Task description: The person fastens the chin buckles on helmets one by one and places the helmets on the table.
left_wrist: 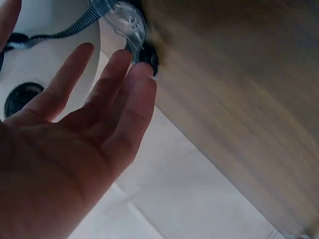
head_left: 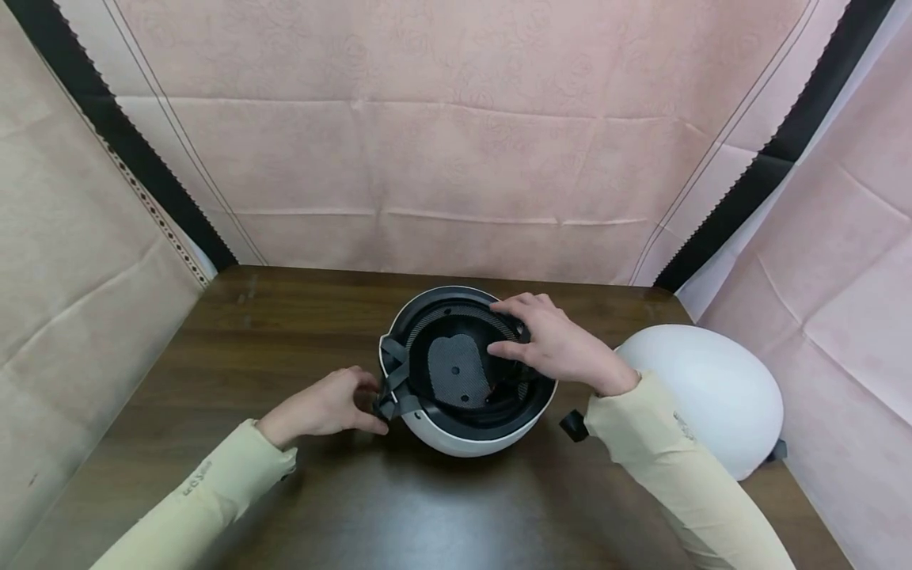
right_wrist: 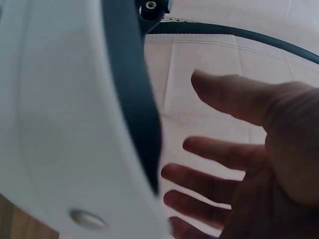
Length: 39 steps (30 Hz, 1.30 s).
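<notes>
A white helmet (head_left: 456,368) lies upside down on the table, its black padded lining facing up. Grey straps (head_left: 396,360) hang over its left rim. Just left of that rim is my left hand (head_left: 324,408), fingers loosely bent beside the straps. In the left wrist view, a clear plastic piece (left_wrist: 124,22) on the strap sits by the fingertips; whether they touch is unclear. My right hand (head_left: 552,340) hovers over the helmet's right rim with fingers spread. The right wrist view shows that hand (right_wrist: 249,144) holding nothing, beside the white shell (right_wrist: 65,119).
A second white helmet (head_left: 712,392) rests dome up at the table's right edge, partly behind my right forearm. A dark buckle (head_left: 574,426) lies near my right sleeve. Pale fabric walls (head_left: 427,158) enclose the brown wooden table (head_left: 321,491) at the back and sides.
</notes>
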{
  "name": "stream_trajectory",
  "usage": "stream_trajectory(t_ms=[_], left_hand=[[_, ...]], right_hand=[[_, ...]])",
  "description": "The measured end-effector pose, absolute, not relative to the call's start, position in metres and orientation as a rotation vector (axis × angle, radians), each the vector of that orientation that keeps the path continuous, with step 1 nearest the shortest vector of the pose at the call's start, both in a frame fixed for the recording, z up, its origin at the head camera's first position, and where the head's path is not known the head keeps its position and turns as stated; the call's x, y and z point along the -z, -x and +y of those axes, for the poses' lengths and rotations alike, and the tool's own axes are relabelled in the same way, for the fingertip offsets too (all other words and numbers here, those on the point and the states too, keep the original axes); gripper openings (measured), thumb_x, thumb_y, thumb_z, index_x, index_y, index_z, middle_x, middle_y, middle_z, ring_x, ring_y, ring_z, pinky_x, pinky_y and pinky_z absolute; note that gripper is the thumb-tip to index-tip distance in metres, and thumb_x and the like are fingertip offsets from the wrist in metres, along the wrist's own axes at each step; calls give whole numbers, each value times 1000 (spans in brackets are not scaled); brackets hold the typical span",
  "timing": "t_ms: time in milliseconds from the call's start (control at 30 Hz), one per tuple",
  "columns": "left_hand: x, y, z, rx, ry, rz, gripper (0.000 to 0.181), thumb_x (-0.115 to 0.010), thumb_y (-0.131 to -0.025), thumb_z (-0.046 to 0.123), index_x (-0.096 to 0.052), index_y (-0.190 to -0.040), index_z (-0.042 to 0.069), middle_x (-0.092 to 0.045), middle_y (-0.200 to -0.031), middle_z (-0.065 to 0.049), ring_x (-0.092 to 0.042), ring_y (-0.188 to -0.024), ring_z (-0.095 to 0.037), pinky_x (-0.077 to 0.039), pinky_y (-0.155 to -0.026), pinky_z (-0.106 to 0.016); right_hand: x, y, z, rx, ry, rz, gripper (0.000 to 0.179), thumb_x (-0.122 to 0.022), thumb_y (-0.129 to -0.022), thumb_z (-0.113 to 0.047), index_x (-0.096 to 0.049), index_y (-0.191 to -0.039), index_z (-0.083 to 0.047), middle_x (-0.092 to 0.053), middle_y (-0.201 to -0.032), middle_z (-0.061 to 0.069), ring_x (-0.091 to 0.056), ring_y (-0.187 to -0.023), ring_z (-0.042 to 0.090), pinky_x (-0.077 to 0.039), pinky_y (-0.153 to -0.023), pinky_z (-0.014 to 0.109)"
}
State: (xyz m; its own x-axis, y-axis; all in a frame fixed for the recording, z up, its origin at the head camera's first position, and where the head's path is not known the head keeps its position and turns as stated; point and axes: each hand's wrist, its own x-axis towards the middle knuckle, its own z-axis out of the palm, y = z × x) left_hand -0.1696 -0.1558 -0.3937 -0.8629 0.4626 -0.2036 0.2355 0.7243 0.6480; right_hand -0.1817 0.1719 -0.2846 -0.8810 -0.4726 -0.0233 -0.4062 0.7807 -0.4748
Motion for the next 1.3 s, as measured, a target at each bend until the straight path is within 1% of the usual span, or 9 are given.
stream_trajectory(t_ms=[133,367,500,633,800,900,1067,1133,1300], left_hand=[[395,170,-149,-899,-577,2593,31,-86,-73,31,-72,-95,14,-58,-91,0,-52,-84,-20,-45,-73,-38],[393,168,-154,-946,-573,2589,8,-78,-82,17,-71,-85,16,-59,-85,1,-54,-79,-17,-44,-69,-36],[384,169,-164,-982,-572,2621,11,-69,-84,-1,-67,-86,10,-61,-81,0,-56,-73,-18,-45,-66,-35],[369,171,-177,-1000,-563,2669,18,-61,-83,-8,-65,-87,9,-61,-78,-1,-54,-69,-19,-44,-62,-35],[351,169,-190,-1074,-529,2710,16,-58,-88,-6,-64,-95,8,-63,-85,-4,-53,-71,-19,-44,-59,-34],[342,168,-195,-1128,-507,2741,14,-57,-92,-2,-63,-102,6,-63,-89,-6,-52,-71,-20,-44,-57,-33],[330,168,-198,-1214,-452,2837,15,-57,-95,5,-65,-108,5,-67,-95,-10,-56,-76,-21,-44,-57,-32],[327,169,-200,-1232,-418,2878,16,-56,-96,7,-66,-109,6,-69,-98,-10,-58,-78,-22,-43,-55,-32],[328,171,-207,-1201,-337,3005,17,-58,-96,12,-69,-108,7,-69,-100,-12,-60,-81,-25,-44,-59,-33]], right_hand=[[290,185,169,630,762,2755,56,-70,-90,-37,-54,-138,-14,-48,-142,7,-37,-130,27,-28,-106,54],[294,185,159,477,857,2674,45,-73,-88,-29,-63,-129,-10,-58,-131,7,-45,-120,26,-35,-103,49],[294,184,154,412,870,2654,38,-74,-87,-23,-68,-123,-9,-62,-125,6,-48,-118,24,-28,-106,49],[296,185,152,329,858,2634,34,-75,-87,-20,-70,-118,-11,-65,-122,4,-52,-117,22,-28,-103,47],[303,187,148,253,813,2600,30,-76,-85,-18,-73,-114,-14,-67,-119,1,-53,-112,19,-29,-100,43],[306,188,147,212,817,2581,26,-76,-85,-16,-75,-111,-15,-69,-114,-1,-55,-101,16,-29,-95,41],[307,190,145,131,839,2550,14,-76,-85,-21,-78,-98,-19,-69,-84,-10,-54,-81,13,-32,-87,40],[307,191,144,116,829,2541,9,-76,-85,-21,-78,-94,-19,-67,-77,-12,-54,-79,13,-33,-86,40],[309,193,143,67,780,2548,8,-74,-86,-15,-78,-87,-23,-68,-76,-12,-55,-81,13,-36,-88,39]])
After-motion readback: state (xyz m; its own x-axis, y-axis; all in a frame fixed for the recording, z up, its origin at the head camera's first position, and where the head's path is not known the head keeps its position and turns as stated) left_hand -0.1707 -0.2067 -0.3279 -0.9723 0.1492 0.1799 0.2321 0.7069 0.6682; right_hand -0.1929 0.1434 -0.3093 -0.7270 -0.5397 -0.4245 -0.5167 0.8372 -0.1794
